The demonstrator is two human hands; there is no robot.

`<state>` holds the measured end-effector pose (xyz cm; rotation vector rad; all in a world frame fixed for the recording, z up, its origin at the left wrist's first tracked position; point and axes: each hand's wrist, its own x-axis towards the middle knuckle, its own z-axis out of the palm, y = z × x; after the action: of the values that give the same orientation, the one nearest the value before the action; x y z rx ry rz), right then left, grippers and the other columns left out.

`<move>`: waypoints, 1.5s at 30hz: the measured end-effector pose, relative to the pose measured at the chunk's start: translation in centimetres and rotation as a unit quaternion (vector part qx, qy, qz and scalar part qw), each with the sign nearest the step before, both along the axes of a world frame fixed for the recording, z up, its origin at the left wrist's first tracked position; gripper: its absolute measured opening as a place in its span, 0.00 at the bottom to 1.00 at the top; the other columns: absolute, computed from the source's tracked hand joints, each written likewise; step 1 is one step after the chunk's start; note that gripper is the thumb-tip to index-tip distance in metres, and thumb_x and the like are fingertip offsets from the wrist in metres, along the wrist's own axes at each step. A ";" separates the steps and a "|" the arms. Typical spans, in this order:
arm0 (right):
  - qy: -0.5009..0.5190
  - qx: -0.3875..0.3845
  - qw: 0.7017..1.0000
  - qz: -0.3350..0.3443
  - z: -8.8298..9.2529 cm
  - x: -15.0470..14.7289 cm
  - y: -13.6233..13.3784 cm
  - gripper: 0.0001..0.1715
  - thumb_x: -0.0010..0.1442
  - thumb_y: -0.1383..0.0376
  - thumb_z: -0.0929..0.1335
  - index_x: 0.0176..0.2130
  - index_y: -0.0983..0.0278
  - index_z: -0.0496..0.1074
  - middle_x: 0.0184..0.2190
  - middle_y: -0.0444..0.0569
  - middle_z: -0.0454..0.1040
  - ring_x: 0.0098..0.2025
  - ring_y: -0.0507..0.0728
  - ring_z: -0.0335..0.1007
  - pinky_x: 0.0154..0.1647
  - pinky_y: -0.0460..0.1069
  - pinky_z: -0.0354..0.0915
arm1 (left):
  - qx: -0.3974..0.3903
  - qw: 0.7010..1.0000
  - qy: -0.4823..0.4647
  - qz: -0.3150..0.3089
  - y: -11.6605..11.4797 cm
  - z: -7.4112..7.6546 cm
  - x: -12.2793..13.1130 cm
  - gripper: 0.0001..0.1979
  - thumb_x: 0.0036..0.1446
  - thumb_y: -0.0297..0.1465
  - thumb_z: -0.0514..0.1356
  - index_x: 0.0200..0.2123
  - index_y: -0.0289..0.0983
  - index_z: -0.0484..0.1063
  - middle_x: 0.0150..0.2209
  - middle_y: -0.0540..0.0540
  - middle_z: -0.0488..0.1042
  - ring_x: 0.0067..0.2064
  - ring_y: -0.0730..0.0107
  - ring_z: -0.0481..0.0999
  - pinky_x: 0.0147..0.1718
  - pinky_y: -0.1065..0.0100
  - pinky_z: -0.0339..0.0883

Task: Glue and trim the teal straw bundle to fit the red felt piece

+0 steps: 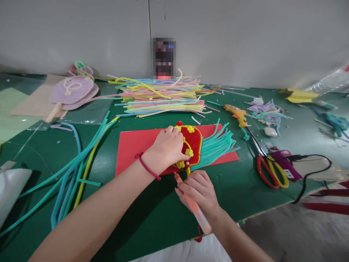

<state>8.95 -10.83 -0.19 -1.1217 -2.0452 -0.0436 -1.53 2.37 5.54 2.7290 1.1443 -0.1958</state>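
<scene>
A red pipe-cleaner ornament (195, 145) with a yellow border and yellow flowers lies on a red sheet of card (131, 142). My left hand (169, 147) spreads across its left part and grips it, thumb near the lower edge, hiding much of that side. Teal pipe cleaners (218, 145) fan out from under the ornament to the right. My right hand (200, 191) is closed around an orange pen-shaped tool (196, 211). Its narrow tip sits close to the ornament's lower edge, beside a yellow stem (188, 169). I cannot tell whether the tip touches it.
Bundles of coloured pipe cleaners (163, 96) lie at the back, below a blurred phone-like object (164, 58). Loose blue-green strands (81, 160) and a purple fan-shaped piece (72, 91) are left. Scissors (268, 171), a yellow-orange glue gun (237, 113) and a purple box (286, 163) with a cable lie right.
</scene>
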 end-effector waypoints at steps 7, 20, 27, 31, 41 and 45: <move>0.279 -0.100 0.941 -0.163 0.8 4.7 -0.3 0.08 0.60 0.72 0.65 0.31 0.60 0.67 0.22 0.40 0.67 0.24 0.51 0.65 0.28 0.48 0.63 | 0.067 0.998 -0.004 -0.012 -0.8 1.1 0.1 0.22 0.55 0.45 0.61 0.40 0.29 0.69 0.42 0.36 0.71 0.44 0.53 0.69 0.42 0.59 0.59; 0.376 -0.230 0.891 -0.105 -0.8 6.9 1.6 0.17 0.62 0.63 0.65 0.22 0.61 0.66 0.17 0.41 0.65 0.35 0.57 0.76 0.44 0.54 0.71 | -0.027 0.986 -0.122 -0.115 0.3 -1.5 1.4 0.11 0.56 0.37 0.61 0.38 0.36 0.69 0.45 0.41 0.67 0.47 0.56 0.69 0.40 0.62 0.64; 0.312 -0.227 0.918 -0.087 -0.6 6.6 1.6 0.16 0.61 0.66 0.66 0.22 0.61 0.68 0.20 0.42 0.70 0.34 0.56 0.75 0.46 0.53 0.71 | -0.048 0.985 -0.126 -0.108 0.6 -1.5 1.5 0.10 0.56 0.37 0.60 0.36 0.36 0.68 0.44 0.43 0.66 0.45 0.59 0.68 0.38 0.63 0.64; 0.278 -0.213 0.934 -0.067 -0.2 6.4 1.9 0.16 0.61 0.67 0.65 0.22 0.60 0.69 0.22 0.42 0.72 0.32 0.54 0.75 0.47 0.54 0.71 | -0.056 0.982 -0.142 -0.108 0.8 -1.6 1.4 0.10 0.55 0.37 0.61 0.33 0.37 0.66 0.41 0.45 0.66 0.41 0.62 0.67 0.35 0.65 0.62; 0.278 -0.201 0.935 -0.088 -0.2 6.5 1.9 0.17 0.61 0.68 0.65 0.21 0.60 0.68 0.20 0.40 0.70 0.27 0.52 0.72 0.50 0.54 0.70 | -0.058 0.983 -0.133 -0.111 0.9 -1.6 1.6 0.10 0.56 0.37 0.61 0.32 0.37 0.65 0.41 0.45 0.66 0.42 0.62 0.67 0.35 0.65 0.61; 0.320 -0.193 0.907 -0.193 -0.4 6.9 2.0 0.20 0.62 0.65 0.65 0.18 0.61 0.64 0.15 0.40 0.64 0.28 0.54 0.72 0.47 0.54 0.70 | -0.059 0.985 -0.123 -0.109 0.9 -1.4 1.7 0.11 0.55 0.37 0.61 0.32 0.37 0.65 0.41 0.45 0.66 0.42 0.62 0.67 0.35 0.66 0.60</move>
<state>15.83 -8.88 -0.56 -1.5264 -1.2509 0.4912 0.15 3.27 4.11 2.6758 0.7454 0.0456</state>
